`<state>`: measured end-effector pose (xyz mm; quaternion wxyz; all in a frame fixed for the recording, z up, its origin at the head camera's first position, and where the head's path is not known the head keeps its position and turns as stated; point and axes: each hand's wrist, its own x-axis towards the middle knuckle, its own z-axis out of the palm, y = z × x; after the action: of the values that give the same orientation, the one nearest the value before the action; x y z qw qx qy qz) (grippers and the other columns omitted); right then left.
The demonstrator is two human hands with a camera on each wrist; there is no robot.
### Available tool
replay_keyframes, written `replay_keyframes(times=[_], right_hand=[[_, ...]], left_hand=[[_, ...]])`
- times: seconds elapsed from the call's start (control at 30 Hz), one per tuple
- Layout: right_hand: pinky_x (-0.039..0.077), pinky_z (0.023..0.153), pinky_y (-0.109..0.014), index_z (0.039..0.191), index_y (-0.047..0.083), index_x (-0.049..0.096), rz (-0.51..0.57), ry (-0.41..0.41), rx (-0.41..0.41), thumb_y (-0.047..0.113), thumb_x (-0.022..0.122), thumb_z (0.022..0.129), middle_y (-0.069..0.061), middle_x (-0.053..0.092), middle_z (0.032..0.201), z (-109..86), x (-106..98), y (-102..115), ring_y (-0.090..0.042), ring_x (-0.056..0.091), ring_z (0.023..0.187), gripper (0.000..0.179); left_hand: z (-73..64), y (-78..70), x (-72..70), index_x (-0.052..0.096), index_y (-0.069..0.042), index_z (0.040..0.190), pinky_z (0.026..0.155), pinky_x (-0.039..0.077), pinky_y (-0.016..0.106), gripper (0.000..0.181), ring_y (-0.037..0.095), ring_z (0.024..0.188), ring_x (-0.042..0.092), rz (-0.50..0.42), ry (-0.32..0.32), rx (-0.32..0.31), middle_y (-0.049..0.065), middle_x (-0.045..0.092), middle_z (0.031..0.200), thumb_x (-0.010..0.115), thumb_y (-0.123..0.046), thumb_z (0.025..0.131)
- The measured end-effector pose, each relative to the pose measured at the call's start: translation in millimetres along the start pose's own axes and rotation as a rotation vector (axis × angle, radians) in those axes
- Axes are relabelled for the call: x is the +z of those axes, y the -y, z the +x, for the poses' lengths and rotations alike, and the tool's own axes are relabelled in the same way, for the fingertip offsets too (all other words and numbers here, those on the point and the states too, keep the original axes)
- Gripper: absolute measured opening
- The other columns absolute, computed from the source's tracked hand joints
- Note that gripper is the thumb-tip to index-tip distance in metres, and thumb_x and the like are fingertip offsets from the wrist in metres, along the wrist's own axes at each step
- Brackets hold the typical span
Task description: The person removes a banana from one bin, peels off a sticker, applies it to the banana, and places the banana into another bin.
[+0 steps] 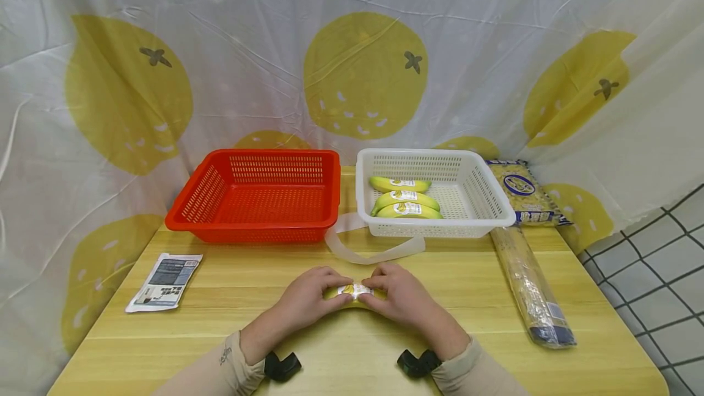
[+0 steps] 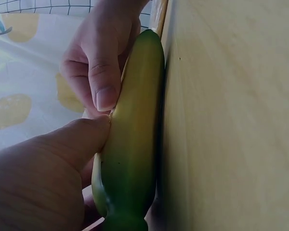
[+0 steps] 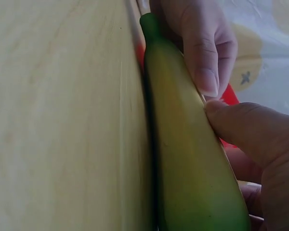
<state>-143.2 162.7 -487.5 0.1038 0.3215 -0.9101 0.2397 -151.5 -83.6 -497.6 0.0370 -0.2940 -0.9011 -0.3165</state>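
A yellow banana with green ends (image 2: 135,130) lies crosswise on the table in front of the person. Around its left part the left hand (image 1: 309,294) holds it, thumb on the near side and fingers on the far side. The right hand (image 1: 406,298) grips the right part the same way. Between the two thumbs a white label (image 1: 356,289) with a banana picture shows on the peel. In both wrist views the thumb tips nearly meet along the banana's upper edge. Most of the other fingers are hidden behind it.
Beyond the hands curls a whitish strip (image 1: 379,257). A red basket (image 1: 253,234) stands back left, a white basket (image 1: 429,229) with three labelled bananas (image 1: 408,209) back right. A white packet (image 1: 165,283) lies left; a long clear packet (image 1: 530,286) and a yellow-blue bag (image 1: 519,191) lie right.
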Motion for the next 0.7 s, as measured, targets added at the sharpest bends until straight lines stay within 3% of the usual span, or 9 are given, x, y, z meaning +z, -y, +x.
replay_keyframes(times=[0.3, 0.57, 0.7], right_hand=[[0.049, 0.069, -0.024, 0.097, 0.019, 0.084, -0.143, 0.006, 0.016, 0.049, 0.080, 0.087, 0.009, 0.063, 0.088, -0.9, -5, 1, -0.010, 0.055, 0.085, 0.031], [0.046, 0.063, -0.025, 0.075, 0.023, 0.082, -0.312, -0.090, -0.148, 0.052, 0.082, 0.081, 0.008, 0.066, 0.074, -1.6, -10, 2, -0.011, 0.055, 0.071, 0.031], [0.049, 0.066, -0.026, 0.086, 0.023, 0.083, -0.256, -0.022, -0.042, 0.052, 0.082, 0.083, 0.010, 0.068, 0.080, -6.3, -12, 3, -0.010, 0.057, 0.075, 0.029]], left_hand=[[0.2, -0.9, -1.9, 0.082, -0.025, 0.106, 0.080, 0.054, 0.032, 0.030, 0.009, 0.091, 0.067, 0.030, -0.052, -0.041, -0.013, 0.073, 0.097, 0.081, -0.047, 0.086], [0.6, -1.4, -2.0, 0.082, -0.026, 0.096, 0.075, 0.053, 0.028, 0.026, 0.007, 0.085, 0.065, 0.072, -0.085, -0.027, -0.015, 0.072, 0.090, 0.084, -0.047, 0.082], [0.4, -1.5, -1.8, 0.078, -0.028, 0.087, 0.065, 0.046, 0.023, 0.025, 0.002, 0.072, 0.056, 0.063, -0.101, -0.037, -0.017, 0.066, 0.082, 0.086, -0.050, 0.080]])
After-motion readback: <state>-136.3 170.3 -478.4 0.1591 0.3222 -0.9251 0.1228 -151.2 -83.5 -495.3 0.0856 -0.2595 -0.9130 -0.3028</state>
